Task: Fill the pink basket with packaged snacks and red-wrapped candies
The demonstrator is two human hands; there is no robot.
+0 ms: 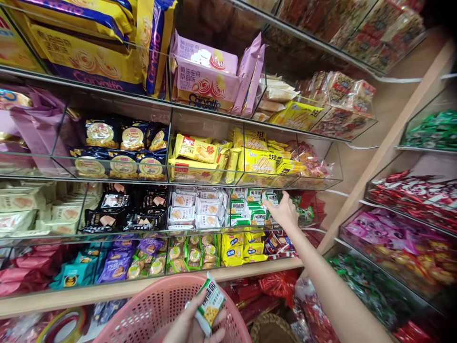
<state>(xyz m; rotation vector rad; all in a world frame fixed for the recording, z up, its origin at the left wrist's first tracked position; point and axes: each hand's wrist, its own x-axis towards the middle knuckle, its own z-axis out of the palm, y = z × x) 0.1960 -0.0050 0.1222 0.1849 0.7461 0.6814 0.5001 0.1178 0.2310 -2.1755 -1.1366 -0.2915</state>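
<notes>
A pink perforated basket (143, 305) is at the bottom of the view. Over it, my left hand (196, 317) holds a green-and-white snack packet (210, 302), its printed front facing up. My right hand (283, 212) reaches into a clear shelf bin of matching green-and-white packets (257, 216). Its thumb and a finger are spread apart, close to the packets at the bin's right side. The other fingertips are partly hidden, and whether they touch a packet is unclear.
White-wrapped wafers (196, 209) fill the bin to the left, and yellow packets (260, 164) stand above. Clear dividers and bin fronts edge every shelf. A wooden upright (389, 128) rises at right beside bins of wrapped sweets (417, 190). A woven basket (273, 328) sits low.
</notes>
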